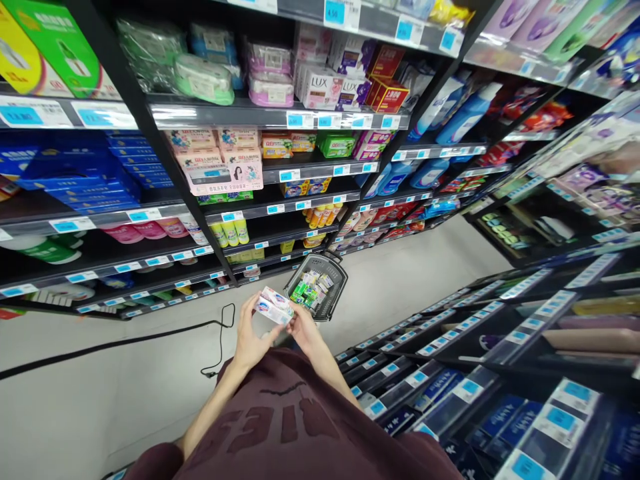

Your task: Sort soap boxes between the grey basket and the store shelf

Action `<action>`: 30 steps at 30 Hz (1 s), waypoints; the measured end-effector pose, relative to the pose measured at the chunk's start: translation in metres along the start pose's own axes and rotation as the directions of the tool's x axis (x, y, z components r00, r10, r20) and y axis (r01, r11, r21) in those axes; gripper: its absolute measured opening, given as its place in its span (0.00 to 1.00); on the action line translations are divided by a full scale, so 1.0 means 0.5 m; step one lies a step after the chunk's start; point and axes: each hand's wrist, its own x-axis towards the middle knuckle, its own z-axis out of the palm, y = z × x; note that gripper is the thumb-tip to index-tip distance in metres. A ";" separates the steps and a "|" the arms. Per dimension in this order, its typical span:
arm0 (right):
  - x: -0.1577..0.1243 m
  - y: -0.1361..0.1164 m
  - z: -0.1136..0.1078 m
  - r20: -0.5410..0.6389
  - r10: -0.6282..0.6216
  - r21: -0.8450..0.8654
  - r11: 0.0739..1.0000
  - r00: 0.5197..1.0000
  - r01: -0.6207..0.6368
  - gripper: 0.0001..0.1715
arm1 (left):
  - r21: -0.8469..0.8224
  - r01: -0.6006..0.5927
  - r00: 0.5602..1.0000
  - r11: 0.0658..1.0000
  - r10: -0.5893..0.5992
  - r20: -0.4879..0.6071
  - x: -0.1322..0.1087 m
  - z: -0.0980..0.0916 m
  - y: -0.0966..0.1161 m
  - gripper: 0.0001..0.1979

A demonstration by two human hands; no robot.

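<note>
Two small white soap boxes (274,307) with blue and red markings are held together in front of my body. My left hand (249,333) grips their left end, with the thumb underneath and fingers along the far side. At the right end, my right hand (303,327) has its fingers closed on the same boxes. Just beyond them, a dark grey shopping basket (340,283) stands on the floor. Inside it lie several green and white packets (309,293).
Shelves of boxed soap (323,87) and bottles (467,113) rise ahead. Another shelf rack (480,333) runs close along my right. A black cable (150,331) crosses the pale floor (150,400) at left. A pink display box (220,167) juts from the shelf.
</note>
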 end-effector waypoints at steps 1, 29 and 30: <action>-0.001 0.000 0.000 -0.005 -0.033 -0.015 0.999 0.999 0.032 0.21 | -0.061 0.033 0.999 0.998 -0.033 -0.003 0.001 -0.001 -0.004 0.31; 0.005 -0.143 -0.033 -0.181 -0.703 -0.241 0.710 0.688 0.662 0.38 | -0.313 0.157 0.965 0.937 -0.079 0.249 0.399 -0.062 0.086 0.34; 0.011 -0.143 -0.035 -0.204 -0.699 -0.233 0.714 0.685 0.660 0.39 | -0.340 0.111 0.985 0.934 -0.057 0.165 0.434 -0.075 0.110 0.36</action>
